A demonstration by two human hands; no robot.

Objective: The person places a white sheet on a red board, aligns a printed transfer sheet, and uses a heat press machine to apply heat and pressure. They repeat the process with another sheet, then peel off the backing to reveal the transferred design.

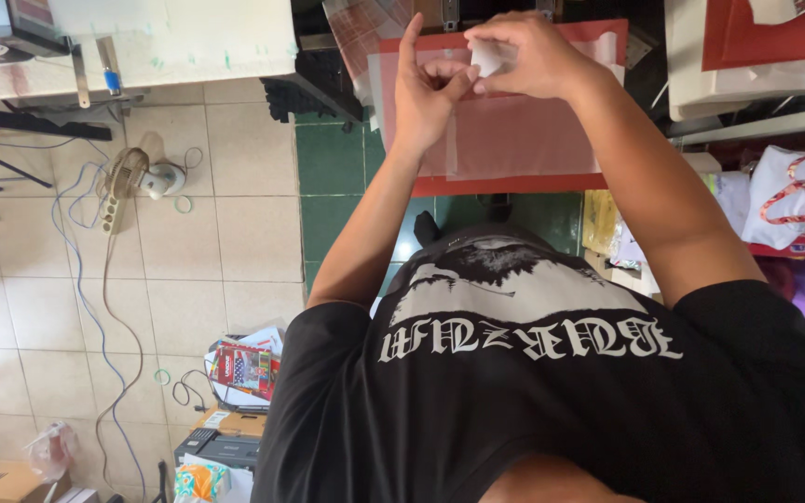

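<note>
Both my hands are raised over a red flat pad (514, 183) covered by a translucent pinkish sheet (524, 140). My right hand (533, 61) pinches a small white piece (486, 58) between thumb and fingers. My left hand (426, 93) meets it from the left. Its thumb and curled fingers pinch the lower edge of the same piece, while its index finger points straight out. Both hands hover just above the sheet's far part. My black printed shirt (552, 391) fills the lower frame.
A white table (170, 42) stands at the upper left over a tiled floor. On the floor lie a power strip (109, 210), cables, and a small white device (162, 179). A box of papers (244, 368) sits lower left. Bags (794, 200) and shelves crowd the right.
</note>
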